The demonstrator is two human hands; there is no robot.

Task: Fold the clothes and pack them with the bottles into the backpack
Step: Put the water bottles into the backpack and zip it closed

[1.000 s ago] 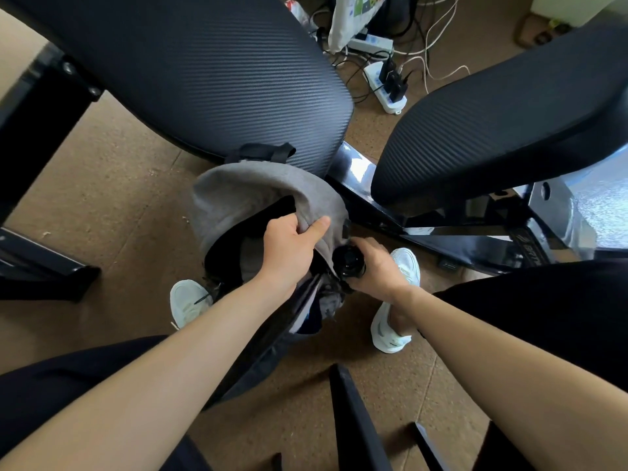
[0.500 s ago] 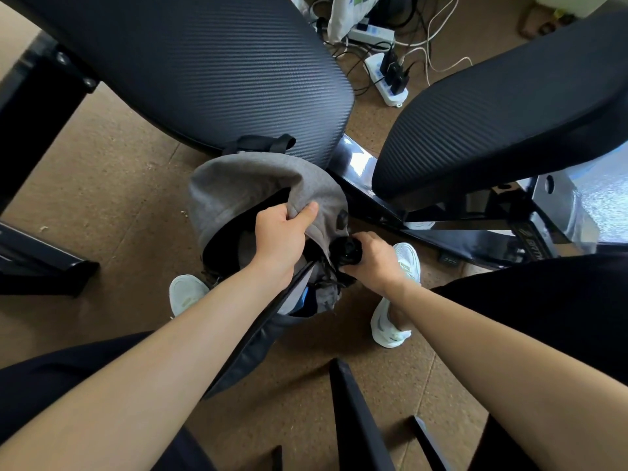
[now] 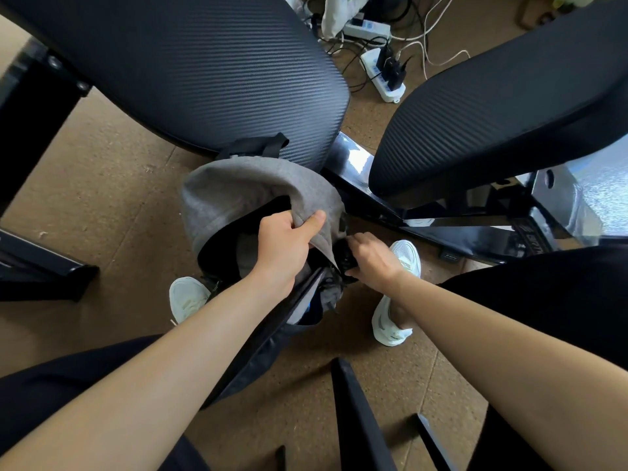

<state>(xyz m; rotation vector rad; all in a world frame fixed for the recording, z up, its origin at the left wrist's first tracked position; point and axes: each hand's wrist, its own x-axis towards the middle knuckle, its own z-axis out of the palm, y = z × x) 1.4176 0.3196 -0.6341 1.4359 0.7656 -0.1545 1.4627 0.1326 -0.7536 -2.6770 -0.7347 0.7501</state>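
- The backpack (image 3: 238, 195) stands on the floor between the person's feet, its mouth open upward.
- The left hand (image 3: 289, 241) grips the grey top flap, holding it up.
- The right hand (image 3: 372, 263), at the left hand's 3 o'clock, is curled round a black bottle (image 3: 346, 257).
- The bottle is mostly hidden; the opening lies at its 9 o'clock.

Head view — steeply downward, close over floor (image 3: 102, 198)

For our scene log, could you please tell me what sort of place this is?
Likely an office or workroom: black office chairs stand on a brown floor, and a loaded power strip with loose cables lies behind them.
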